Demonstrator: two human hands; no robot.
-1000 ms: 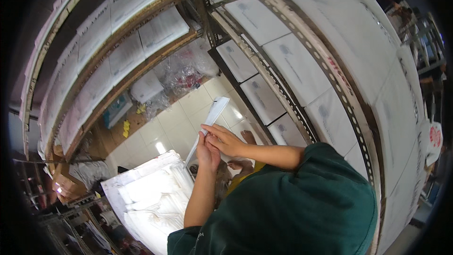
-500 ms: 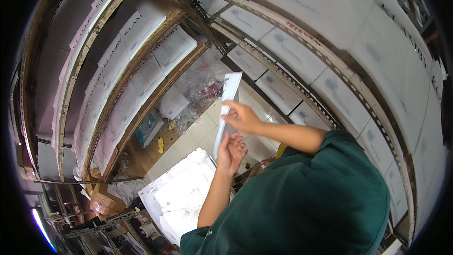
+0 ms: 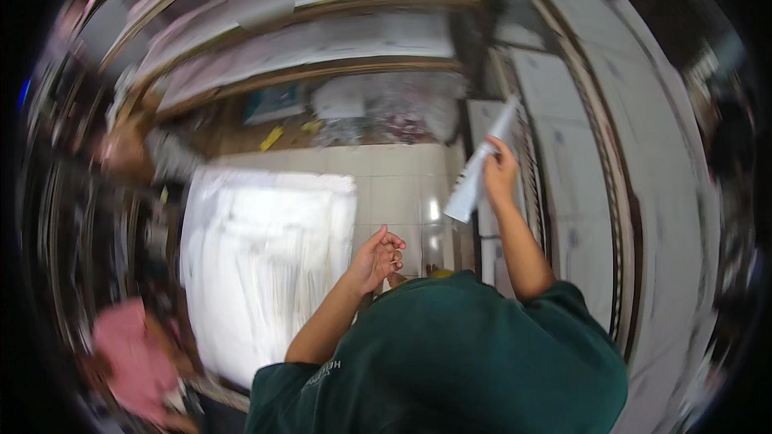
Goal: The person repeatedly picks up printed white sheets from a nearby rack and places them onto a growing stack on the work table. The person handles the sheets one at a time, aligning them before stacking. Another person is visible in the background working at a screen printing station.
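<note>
A thin, flat white box point(image 3: 481, 165) with dark print is in my right hand point(image 3: 500, 170), whose fingers close on its long edge. It is held tilted, out to the right beside the shelving. My left hand point(image 3: 376, 259) is empty in front of my body, fingers loosely curled and apart. To its left lies a broad pile of white flat packets point(image 3: 265, 265), close to the left forearm but not touching it. Motion blur hides fine detail on the box.
Shelves of white boxes point(image 3: 563, 161) run along the right side, and more filled shelves point(image 3: 305, 48) cross the back. Clear plastic wrap point(image 3: 402, 108) lies under the back shelf. A tiled floor point(image 3: 394, 185) shows ahead. A person in a pink shirt point(image 3: 137, 358) is at the lower left.
My view has turned, and the pile now shows fully at left. The box has moved right in my right hand, away from my left hand, which was next to its lower end.
</note>
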